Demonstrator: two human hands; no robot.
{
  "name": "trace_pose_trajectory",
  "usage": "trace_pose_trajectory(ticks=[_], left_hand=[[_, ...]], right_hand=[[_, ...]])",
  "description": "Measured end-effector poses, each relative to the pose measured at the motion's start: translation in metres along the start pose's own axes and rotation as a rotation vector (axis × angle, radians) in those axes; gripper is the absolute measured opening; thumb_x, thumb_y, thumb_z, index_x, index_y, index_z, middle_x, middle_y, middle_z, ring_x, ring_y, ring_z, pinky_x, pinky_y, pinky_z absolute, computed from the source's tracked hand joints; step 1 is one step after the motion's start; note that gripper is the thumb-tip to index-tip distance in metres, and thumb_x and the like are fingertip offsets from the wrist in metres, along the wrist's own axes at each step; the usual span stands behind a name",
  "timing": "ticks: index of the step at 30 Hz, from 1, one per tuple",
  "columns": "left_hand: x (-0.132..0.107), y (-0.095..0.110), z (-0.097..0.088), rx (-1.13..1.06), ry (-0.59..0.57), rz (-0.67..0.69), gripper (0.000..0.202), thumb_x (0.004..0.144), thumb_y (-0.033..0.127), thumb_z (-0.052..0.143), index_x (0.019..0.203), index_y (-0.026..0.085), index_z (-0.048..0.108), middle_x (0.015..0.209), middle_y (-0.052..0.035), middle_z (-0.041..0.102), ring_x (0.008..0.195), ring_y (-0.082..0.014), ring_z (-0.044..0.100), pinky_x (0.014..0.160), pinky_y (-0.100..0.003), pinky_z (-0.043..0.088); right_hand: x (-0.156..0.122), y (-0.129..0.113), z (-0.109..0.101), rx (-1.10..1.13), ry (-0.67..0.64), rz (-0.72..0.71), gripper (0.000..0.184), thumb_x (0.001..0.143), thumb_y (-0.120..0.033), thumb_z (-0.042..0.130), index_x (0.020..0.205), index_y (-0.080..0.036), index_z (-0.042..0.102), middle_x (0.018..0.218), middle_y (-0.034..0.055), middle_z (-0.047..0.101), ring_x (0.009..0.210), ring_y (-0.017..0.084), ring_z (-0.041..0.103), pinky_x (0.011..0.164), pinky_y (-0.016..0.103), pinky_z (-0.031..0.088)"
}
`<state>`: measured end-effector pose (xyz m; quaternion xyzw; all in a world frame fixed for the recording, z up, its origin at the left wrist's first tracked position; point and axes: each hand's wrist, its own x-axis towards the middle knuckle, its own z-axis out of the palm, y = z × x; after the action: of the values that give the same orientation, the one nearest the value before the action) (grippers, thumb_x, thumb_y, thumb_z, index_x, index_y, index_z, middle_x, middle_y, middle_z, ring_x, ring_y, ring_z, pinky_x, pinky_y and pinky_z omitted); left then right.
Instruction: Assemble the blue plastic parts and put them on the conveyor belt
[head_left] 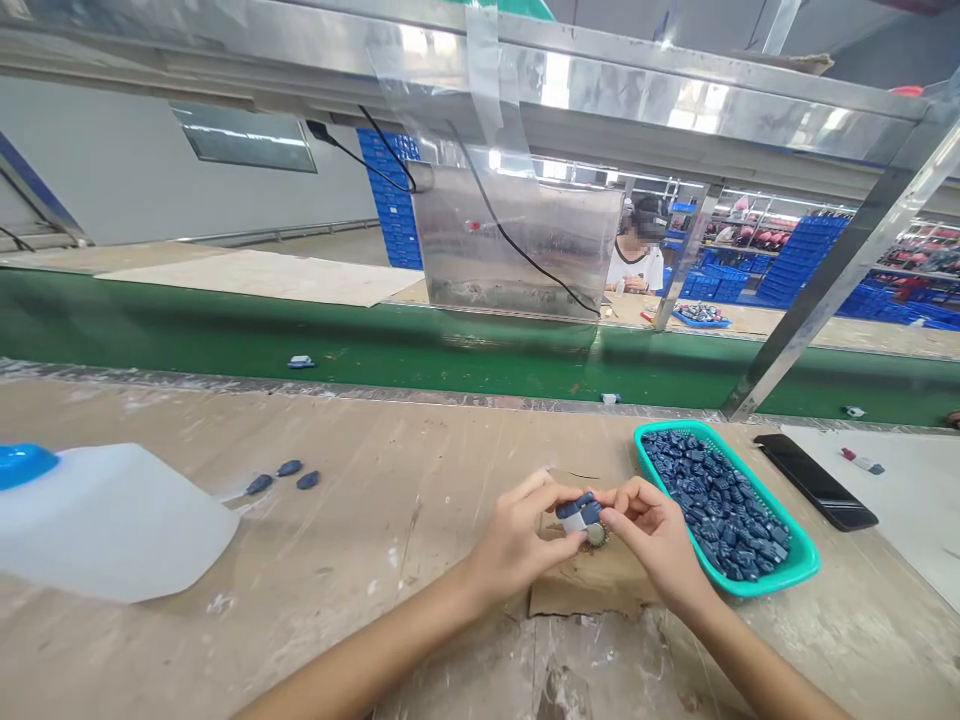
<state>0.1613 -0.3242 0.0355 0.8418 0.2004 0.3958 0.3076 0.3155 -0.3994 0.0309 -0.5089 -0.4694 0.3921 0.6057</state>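
Observation:
My left hand [525, 535] and my right hand [649, 525] meet over a scrap of brown cardboard [592, 585] on the worn workbench. Together they pinch a small blue and white part [579, 514] with a round metal piece at its underside. Fingers of both hands are curled round it. Just right of my right hand stands a teal plastic basket [802, 560] filled with several dark blue small parts [712, 500].
Three dark blue parts [289, 474] lie loose at the left, near a white plastic sheet [112, 525] and a blue lid [22, 463]. A black phone [816, 481] lies right of the basket. A green conveyor belt [225, 335] runs behind; another person sits beyond it.

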Motion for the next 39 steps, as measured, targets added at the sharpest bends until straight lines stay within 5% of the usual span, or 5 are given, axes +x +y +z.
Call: trace_pose_trajectory(ticks=[13,20,24,27,39], left_hand=[[-0.013,0.016,0.002,0.170,0.149,0.364,0.026,0.070,0.009,0.057,0.095,0.015,0.056,0.066,-0.0003,0.051,0.058,-0.0091,0.049,0.052,-0.019,0.042],[-0.003,0.019,-0.004,0.110,0.024,0.334,0.033,0.074,0.008,0.053,0.104,0.020,0.053,0.078,-0.0015,0.056,0.071,-0.0101,0.055,0.065,-0.019,0.046],[0.037,-0.032,-0.017,0.256,-0.144,0.099,0.025,0.080,0.013,0.046,0.102,0.020,0.055,0.098,-0.0038,0.057,0.089,-0.0136,0.056,0.077,-0.024,0.046],[0.076,-0.093,-0.028,0.460,-0.140,-0.140,0.025,0.078,0.015,0.047,0.102,0.017,0.056,0.101,-0.0060,0.057,0.096,-0.0178,0.054,0.085,-0.029,0.044],[0.127,-0.194,-0.055,0.800,0.060,-0.463,0.055,0.082,0.036,0.044,0.133,0.020,0.032,0.132,-0.0140,0.036,0.117,-0.0318,0.037,0.092,-0.045,0.036]], right_hand=[[-0.010,0.000,0.000,0.603,-0.389,0.412,0.065,0.065,-0.034,0.074,0.120,-0.026,0.041,0.083,0.0012,0.063,0.077,0.014,0.060,0.075,0.028,0.041],[0.000,-0.013,-0.011,0.088,-0.421,0.162,0.073,0.065,-0.049,0.068,0.126,-0.027,0.033,0.090,0.0043,0.062,0.086,0.021,0.059,0.079,0.036,0.042],[0.036,-0.013,-0.071,-0.893,0.022,-0.275,0.046,0.078,-0.034,0.054,0.121,-0.020,0.045,0.114,0.0128,0.053,0.109,0.028,0.045,0.094,0.045,0.032],[0.055,0.003,-0.123,-1.330,0.147,-0.131,0.030,0.078,-0.013,0.044,0.105,-0.009,0.055,0.103,0.0171,0.056,0.100,0.029,0.050,0.088,0.042,0.037],[0.058,0.023,-0.149,-1.297,0.125,-0.082,0.021,0.066,-0.016,0.043,0.077,-0.017,0.061,0.081,0.0077,0.062,0.081,0.023,0.057,0.075,0.036,0.044]])
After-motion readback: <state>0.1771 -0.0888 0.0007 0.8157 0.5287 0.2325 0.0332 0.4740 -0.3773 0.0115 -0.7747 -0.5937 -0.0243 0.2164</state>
